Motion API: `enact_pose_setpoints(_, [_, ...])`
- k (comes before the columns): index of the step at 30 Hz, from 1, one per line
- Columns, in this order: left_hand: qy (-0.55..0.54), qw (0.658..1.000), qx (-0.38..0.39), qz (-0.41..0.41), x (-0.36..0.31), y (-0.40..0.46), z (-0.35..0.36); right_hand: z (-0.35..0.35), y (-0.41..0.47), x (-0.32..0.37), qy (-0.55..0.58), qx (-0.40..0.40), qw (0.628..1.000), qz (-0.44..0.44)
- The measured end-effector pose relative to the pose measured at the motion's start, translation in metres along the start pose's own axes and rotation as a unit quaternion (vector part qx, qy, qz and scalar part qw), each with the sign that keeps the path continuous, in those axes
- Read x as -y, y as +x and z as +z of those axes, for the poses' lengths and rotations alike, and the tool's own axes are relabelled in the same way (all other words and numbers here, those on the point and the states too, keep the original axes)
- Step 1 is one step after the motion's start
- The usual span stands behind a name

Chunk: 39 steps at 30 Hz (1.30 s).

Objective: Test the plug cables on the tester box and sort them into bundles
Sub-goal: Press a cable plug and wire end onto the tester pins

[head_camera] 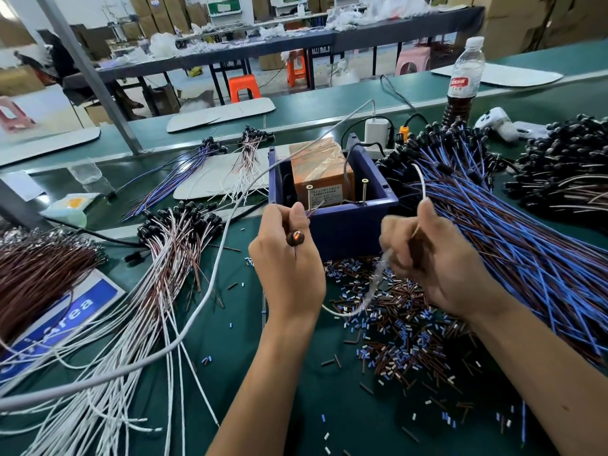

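- You look mid-test: your left hand pinches a cable's bare ends against the left screw on the tester, and its plug glows between your fingers.
- Your right hand is curled round a white cable, blurred, just right of the blue box.
- Next, likely drop the lit cable onto the white bundle on the counter at your left, then bring the right one to the screws.
- Both wrists hover above the offcuts.

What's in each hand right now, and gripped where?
Left hand pinches a lit plug cable just above its glowing head. Right hand grips a white cable mid-length.
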<state>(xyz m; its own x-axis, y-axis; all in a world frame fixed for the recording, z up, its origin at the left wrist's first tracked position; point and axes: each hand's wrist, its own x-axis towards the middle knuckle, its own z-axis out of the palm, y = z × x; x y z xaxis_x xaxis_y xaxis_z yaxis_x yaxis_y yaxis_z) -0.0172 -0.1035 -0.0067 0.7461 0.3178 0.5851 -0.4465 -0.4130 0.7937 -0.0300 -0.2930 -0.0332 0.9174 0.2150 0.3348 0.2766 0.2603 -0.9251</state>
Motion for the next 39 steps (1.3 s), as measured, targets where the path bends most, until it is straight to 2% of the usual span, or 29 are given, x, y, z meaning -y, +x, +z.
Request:
enact_pose_setpoints(6, [-0.052,0.998,-0.001,-0.022,0.013,-0.006,-0.005,-0.006,0.002,0.0,0.062,-0.064,0.996,-0.001])
enact_pose_setpoints(9, [-0.058,0.998,0.007,-0.035,0.016,-0.008,-0.007,-0.007,0.005,-0.001,0.077,-0.122,0.989,-0.011])
enact_pose_setpoints(14, [-0.014,0.999,-0.001,-0.04,0.017,-0.009,-0.004,0.0,0.004,-0.002,-0.119,-0.225,0.965,-0.054])
enact_pose_setpoints(19, [-0.005,1.0,-0.026,-0.005,0.016,-0.011,-0.003,0.011,0.001,-0.003,-0.322,-0.233,0.913,-0.09])
enact_pose_setpoints(23, [-0.02,0.999,-0.028,-0.002,0.014,-0.011,-0.001,0.011,0.002,-0.003,-0.393,-0.236,0.881,-0.121])
enact_pose_setpoints(29, [-0.029,0.999,-0.027,0.0,0.014,-0.011,0.004,0.019,0.007,-0.007,-0.375,-0.169,0.908,-0.077])
enact_pose_setpoints(34, [-0.034,0.999,-0.024,-0.028,0.013,-0.01,0.007,0.02,0.012,-0.014,-0.248,-0.114,0.962,-0.019])
enact_pose_setpoints(39, [-0.034,0.999,-0.026,-0.033,0.012,-0.01,0.007,0.019,0.015,-0.016,-0.181,-0.086,0.98,-0.002])
